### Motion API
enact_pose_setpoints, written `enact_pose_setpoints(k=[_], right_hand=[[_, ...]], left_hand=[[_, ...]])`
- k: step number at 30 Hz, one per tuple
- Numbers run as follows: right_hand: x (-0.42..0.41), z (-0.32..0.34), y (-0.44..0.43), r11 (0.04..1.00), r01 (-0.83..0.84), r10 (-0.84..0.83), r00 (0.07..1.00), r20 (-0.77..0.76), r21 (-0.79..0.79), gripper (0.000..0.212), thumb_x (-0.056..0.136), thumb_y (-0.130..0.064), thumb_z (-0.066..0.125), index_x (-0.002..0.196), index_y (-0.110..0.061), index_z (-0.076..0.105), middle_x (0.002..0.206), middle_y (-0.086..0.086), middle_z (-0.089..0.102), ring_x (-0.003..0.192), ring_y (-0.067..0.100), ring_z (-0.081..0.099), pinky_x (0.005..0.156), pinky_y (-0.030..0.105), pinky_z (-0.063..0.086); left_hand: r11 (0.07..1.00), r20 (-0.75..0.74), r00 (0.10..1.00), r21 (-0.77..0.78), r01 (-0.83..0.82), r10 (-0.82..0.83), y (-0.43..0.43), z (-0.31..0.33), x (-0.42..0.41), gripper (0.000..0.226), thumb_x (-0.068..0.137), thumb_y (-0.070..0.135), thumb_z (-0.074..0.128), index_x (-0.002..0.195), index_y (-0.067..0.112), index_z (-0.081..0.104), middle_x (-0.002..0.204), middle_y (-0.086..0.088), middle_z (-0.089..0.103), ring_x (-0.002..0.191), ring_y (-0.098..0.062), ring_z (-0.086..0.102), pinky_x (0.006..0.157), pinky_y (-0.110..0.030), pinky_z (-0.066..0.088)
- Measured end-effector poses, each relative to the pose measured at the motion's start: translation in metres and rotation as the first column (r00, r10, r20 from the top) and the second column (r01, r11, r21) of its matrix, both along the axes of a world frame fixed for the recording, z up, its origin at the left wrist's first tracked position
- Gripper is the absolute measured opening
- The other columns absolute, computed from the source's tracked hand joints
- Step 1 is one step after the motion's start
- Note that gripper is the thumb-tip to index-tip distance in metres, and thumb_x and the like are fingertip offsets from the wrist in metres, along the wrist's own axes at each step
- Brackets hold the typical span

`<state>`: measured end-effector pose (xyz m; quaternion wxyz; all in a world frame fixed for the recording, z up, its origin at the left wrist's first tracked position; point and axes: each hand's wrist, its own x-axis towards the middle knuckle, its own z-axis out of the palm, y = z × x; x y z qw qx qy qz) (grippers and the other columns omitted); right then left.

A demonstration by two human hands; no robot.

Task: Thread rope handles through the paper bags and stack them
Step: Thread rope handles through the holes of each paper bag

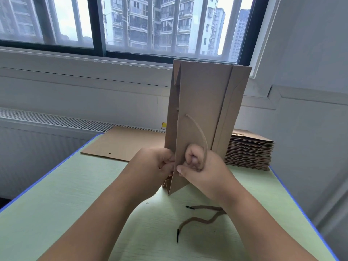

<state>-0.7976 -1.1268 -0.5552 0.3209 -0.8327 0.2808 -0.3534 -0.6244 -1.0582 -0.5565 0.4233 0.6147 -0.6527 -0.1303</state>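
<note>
Paper bag (pixel 203 102), folded flat, held upright over the desk (pixel 75 204), lower edge pinched by left hand (pixel 158 166). Rope handle (pixel 199 132) looping from its face into right hand (pixel 199 164), gripped. 1 loose rope (pixel 203 220) lying nearer; stack of bags (pixel 248 153) behind, right.

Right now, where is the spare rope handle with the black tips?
Head view: the spare rope handle lies on the green table, right of centre, partly under the right forearm, in front of the upright paper bag.
</note>
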Motion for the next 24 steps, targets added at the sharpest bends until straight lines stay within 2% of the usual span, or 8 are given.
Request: enact_pose_setpoints(k=[1,3,6,8,11,14,18,24], right_hand=[[0.0,0.0,0.001,1.0,0.01,-0.01,1.0,0.01,-0.001,0.04,0.085,-0.03,0.076,0.074,-0.021,0.039,0.062,0.007,0.056,0.057,0.02,0.05,0.055,0.037,0.042],[0.001,0.002,0.005,0.999,0.054,-0.054,0.997,0.049,-0.004,0.05,0.078,-0.048,0.077,0.074,-0.02,0.036,0.058,0.0,0.049,0.054,0.009,0.039,0.053,0.032,0.034],[0.003,0.003,0.01,0.989,0.136,-0.128,0.985,0.118,-0.058,0.059,0.072,-0.059,0.077,0.073,-0.021,0.032,0.055,0.007,0.044,0.053,0.01,0.033,0.051,0.033,0.031],[0.006,0.005,0.012,0.972,0.193,-0.177,0.976,0.127,-0.13,0.059,0.069,-0.063,0.073,0.072,-0.023,0.03,0.053,0.002,0.038,0.052,0.009,0.03,0.051,0.034,0.03],[0.007,0.006,0.01,0.966,0.194,-0.173,0.976,0.128,-0.17,0.051,0.071,-0.059,0.07,0.071,-0.029,0.029,0.053,-0.009,0.032,0.051,0.008,0.028,0.051,0.034,0.029],[0.007,0.004,0.01,0.963,0.197,-0.173,0.975,0.141,-0.182,0.045,0.074,-0.052,0.07,0.073,-0.032,0.03,0.051,-0.011,0.034,0.049,0.008,0.031,0.051,0.029,0.029],[0.008,0.005,0.014,0.943,0.223,-0.193,0.971,0.142,-0.247,0.039,0.077,-0.04,0.068,0.073,-0.031,0.031,0.053,-0.011,0.035,0.05,0.009,0.033,0.052,0.024,0.028],[0.009,0.006,0.015,0.942,0.239,-0.203,0.965,0.168,-0.234,0.029,0.077,-0.032,0.064,0.073,-0.022,0.036,0.052,-0.003,0.038,0.049,0.008,0.034,0.049,0.029,0.033]], left_hand=[[1.0,0.031,0.999,-0.013,-0.018,0.018,-0.001,-0.001,0.0,0.03,0.092,0.007,0.064,0.071,0.028,0.066,0.067,0.007,0.068,0.063,-0.012,0.066,0.059,-0.032,0.054],[0.999,0.073,0.997,-0.034,-0.031,0.034,-0.001,-0.002,-0.003,0.022,0.091,0.012,0.061,0.069,0.017,0.061,0.064,0.001,0.062,0.056,-0.011,0.057,0.051,-0.029,0.047],[0.998,0.126,0.992,-0.062,-0.024,0.032,-0.002,-0.002,-0.006,0.023,0.091,0.013,0.057,0.068,0.017,0.058,0.062,0.003,0.058,0.056,-0.014,0.056,0.051,-0.033,0.044],[0.995,0.174,0.984,-0.093,-0.021,0.037,-0.002,-0.002,-0.006,0.026,0.09,0.008,0.06,0.067,0.019,0.056,0.063,0.006,0.055,0.062,-0.016,0.055,0.052,-0.03,0.041],[0.994,0.235,0.972,-0.107,0.008,0.017,-0.002,0.0,-0.005,0.028,0.093,0.007,0.059,0.069,0.021,0.056,0.068,0.011,0.053,0.069,-0.012,0.055,0.055,-0.025,0.04],[0.994,0.255,0.966,-0.095,0.058,-0.032,0.0,0.003,-0.003,0.04,0.095,0.008,0.059,0.067,0.034,0.049,0.073,0.015,0.053,0.072,-0.008,0.056,0.057,-0.019,0.04],[0.992,0.292,0.955,-0.094,0.082,-0.051,0.001,0.003,-0.003,0.019,0.095,0.01,0.059,0.079,0.019,0.062,0.081,0.01,0.058,0.072,-0.013,0.055,0.064,-0.034,0.046],[0.991,0.354,0.935,-0.111,0.079,-0.035,0.001,0.001,-0.003,0.016,0.101,0.018,0.054,0.085,0.017,0.058,0.084,0.006,0.057,0.075,-0.017,0.051,0.066,-0.036,0.042]])
